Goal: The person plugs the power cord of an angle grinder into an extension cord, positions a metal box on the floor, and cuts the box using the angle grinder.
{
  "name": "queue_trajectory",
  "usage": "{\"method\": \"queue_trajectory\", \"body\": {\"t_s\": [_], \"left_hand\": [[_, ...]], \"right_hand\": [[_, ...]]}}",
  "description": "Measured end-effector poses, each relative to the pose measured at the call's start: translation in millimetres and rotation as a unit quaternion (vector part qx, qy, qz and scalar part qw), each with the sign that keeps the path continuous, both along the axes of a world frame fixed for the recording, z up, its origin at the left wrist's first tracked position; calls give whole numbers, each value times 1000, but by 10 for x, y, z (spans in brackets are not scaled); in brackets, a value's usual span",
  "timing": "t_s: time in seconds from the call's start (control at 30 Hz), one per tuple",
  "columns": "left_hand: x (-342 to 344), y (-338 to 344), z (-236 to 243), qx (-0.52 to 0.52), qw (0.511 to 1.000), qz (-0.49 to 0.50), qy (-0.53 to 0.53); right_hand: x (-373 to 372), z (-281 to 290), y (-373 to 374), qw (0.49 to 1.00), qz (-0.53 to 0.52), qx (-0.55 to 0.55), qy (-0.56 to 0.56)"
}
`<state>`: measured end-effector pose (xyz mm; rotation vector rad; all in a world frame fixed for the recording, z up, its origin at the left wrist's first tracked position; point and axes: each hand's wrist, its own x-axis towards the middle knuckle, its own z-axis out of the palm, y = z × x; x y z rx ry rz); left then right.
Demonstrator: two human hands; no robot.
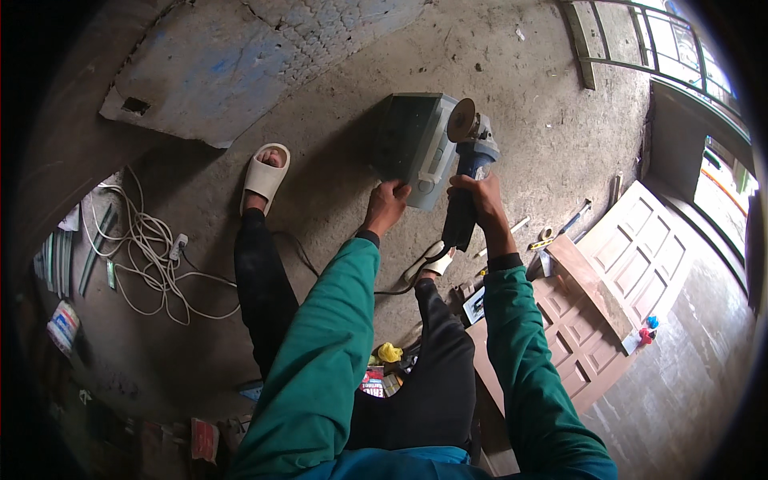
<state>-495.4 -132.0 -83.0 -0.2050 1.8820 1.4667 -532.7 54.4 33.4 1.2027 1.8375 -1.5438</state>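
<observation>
A grey-green metal box [400,144] sits on the concrete floor between my feet and a little ahead. My left hand [388,204] grips its near end, fingers curled at the edge. My right hand [480,200] is closed around the body of an angle grinder [478,144] with a dark blue housing and a disc [462,120]. The disc is raised beside the box's right side; I cannot tell whether they touch. A dark cord runs from the grinder across the floor behind my arms.
A white extension cord [164,276] lies coiled at left beside metal strips [60,268]. A worn slab [216,64] is at upper left. Panelled doors [628,256] lie at right with scattered tools [560,236]. A metal railing [640,60] and openings are at upper right.
</observation>
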Motion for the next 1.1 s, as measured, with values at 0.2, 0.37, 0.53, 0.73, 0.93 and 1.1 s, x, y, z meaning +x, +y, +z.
{"method": "queue_trajectory", "body": {"t_s": [0.2,0.37,0.53,0.73,0.93,1.1], "left_hand": [[3,5,12,11,1000,13,11],[-8,0,-2,5,1000,6,18],[-18,3,-1,11,1000,-3,-19],[-4,7,-46,30,999,7,-21],[-5,36,3,11,999,23,36],[5,41,-45,26,999,28,-9]], "right_hand": [[0,-54,1,1000,6,5,3],[0,-72,-4,1000,4,6,0],[5,-99,9,1000,10,5,3],[-32,-52,-16,1000,9,-1,-1],[-29,-78,12,1000,-2,-3,3],[-16,-83,13,1000,5,-5,-14]]}}
